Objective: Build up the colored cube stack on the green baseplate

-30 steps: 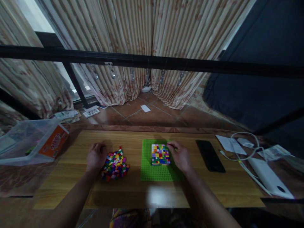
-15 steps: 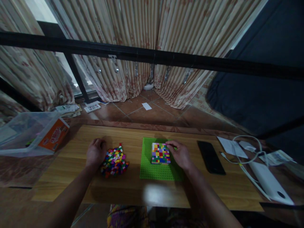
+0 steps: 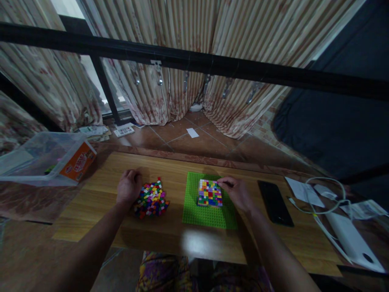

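"Where's your left hand (image 3: 129, 186)?"

"Loosely curled beside the brick pile (image 3: 153, 198) on the bench (image 3: 164, 239); I can't tell if it's holding anything."

"And the brick block (image 3: 209, 194)?"

"On the green board (image 3: 191, 215): squarish, no clear long axis, many-coloured. My right hand (image 3: 237, 192), nearer, pinches at its far right corner; I can't tell whether on a brick."

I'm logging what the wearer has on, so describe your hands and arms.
The left hand and right hand are ungloved. The left forearm and right forearm are bare as far as the picture shows, with no sleeve, watch or bracelet visible. It is too dim to tell about rings or small markings.
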The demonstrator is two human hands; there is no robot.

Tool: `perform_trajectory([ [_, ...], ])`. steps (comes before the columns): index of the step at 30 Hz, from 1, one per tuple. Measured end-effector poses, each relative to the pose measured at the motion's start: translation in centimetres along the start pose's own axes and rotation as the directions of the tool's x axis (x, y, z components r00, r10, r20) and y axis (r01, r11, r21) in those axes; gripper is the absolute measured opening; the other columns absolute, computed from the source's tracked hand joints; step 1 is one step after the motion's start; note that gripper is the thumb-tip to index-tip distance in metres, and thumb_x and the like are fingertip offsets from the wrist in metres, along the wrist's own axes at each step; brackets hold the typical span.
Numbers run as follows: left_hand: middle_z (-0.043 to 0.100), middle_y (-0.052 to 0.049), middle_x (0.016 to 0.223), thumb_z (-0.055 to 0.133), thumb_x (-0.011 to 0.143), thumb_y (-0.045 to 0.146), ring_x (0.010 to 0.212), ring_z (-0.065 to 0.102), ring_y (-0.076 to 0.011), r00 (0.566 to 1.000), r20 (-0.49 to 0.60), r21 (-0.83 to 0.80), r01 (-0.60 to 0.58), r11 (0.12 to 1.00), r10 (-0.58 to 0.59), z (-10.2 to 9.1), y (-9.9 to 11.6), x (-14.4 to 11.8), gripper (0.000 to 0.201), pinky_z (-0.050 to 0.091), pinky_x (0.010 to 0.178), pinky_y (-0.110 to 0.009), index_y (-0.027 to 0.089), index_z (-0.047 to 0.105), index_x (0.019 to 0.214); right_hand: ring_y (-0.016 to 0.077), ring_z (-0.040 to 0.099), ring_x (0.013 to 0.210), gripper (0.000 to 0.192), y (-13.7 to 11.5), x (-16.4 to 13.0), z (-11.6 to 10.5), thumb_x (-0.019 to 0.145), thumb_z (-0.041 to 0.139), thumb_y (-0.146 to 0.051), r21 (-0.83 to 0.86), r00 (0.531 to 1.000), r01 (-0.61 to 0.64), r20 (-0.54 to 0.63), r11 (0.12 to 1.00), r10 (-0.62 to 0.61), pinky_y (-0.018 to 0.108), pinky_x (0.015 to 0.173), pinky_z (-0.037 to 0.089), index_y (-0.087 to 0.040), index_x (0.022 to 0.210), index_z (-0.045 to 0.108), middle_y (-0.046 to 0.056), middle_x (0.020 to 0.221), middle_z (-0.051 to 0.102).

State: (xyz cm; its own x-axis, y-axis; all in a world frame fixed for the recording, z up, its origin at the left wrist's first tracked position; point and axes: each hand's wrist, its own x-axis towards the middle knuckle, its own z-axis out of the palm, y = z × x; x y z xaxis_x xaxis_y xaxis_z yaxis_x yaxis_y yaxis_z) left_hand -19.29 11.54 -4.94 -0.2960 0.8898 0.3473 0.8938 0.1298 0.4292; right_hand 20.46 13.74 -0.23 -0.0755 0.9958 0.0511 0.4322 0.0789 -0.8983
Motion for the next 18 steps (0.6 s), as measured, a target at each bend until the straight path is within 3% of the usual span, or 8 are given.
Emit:
perform_trajectory([
  [11,0.064,-0.011,0.095,0.043,0.083,0.022,0.092,0.06,-0.0247,1.0,-0.002,0.0,0.009,1.0,-0.009,0.0,0.1,-0.1,0.02,0.05,0.083,-0.036,0.018,0.063,0.086,0.0218,0.068,0.075,0.018,-1.3,1.3,-1.2,0.075,0.063,-0.035,-0.168,0.983,0.06,0.181,0.984,-0.029,0.035,0.073,0.051,-0.022,0.076,0.075,0.004,0.08,0.076],
  [18,0.063,-0.01,0.096,0.044,0.083,0.021,0.093,0.06,-0.0236,1.0,-0.01,-0.009,0.009,1.0,-0.009,0.0,0.1,-0.2,0.019,0.049,0.084,-0.034,0.018,0.062,0.086,0.022,0.069,0.079,0.018,-1.1,0.7,-0.7,0.075,0.064,-0.035,-0.117,0.993,0.024,0.119,0.993,-0.011,0.037,0.078,0.052,-0.021,0.077,0.075,0.005,0.082,0.076],
])
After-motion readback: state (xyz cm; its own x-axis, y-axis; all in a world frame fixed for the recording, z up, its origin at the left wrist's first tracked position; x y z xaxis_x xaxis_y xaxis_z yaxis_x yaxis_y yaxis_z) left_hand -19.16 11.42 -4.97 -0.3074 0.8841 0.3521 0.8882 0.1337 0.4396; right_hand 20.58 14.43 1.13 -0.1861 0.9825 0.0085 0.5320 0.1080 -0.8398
